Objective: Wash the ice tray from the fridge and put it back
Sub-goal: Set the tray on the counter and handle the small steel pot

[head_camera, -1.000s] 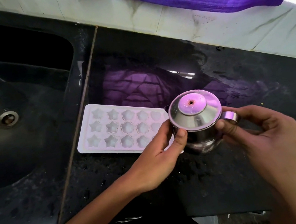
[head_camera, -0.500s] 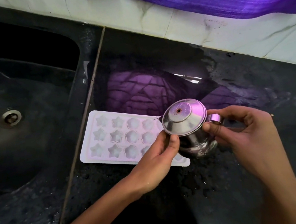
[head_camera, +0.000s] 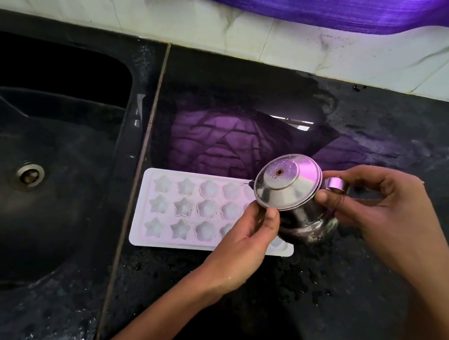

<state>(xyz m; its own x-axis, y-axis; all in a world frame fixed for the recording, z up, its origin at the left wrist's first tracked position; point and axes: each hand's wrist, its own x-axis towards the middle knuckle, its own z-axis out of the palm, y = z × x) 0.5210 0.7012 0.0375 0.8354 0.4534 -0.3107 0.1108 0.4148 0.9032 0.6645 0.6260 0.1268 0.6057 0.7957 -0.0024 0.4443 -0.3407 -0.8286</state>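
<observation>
Black stone makes up the sink [head_camera: 55, 195] on the left, its steel drain [head_camera: 28, 175] dry-looking, and the wet desk [head_camera: 401, 230] beside it. The white ice tray [head_camera: 183, 213] lies flat on the desk just right of the seam, star and flower cells up, its right end hidden under the hands. The left hand [head_camera: 245, 242] pinches the rim of a lidded steel jug [head_camera: 294, 197] above that end; the right hand [head_camera: 374, 205] grips its handle side. I judge the jug is being tipped to pour over the tray. Best to steady the lid with the left thumb, tilt slowly, and keep the stream over the cells so little spills.
</observation>
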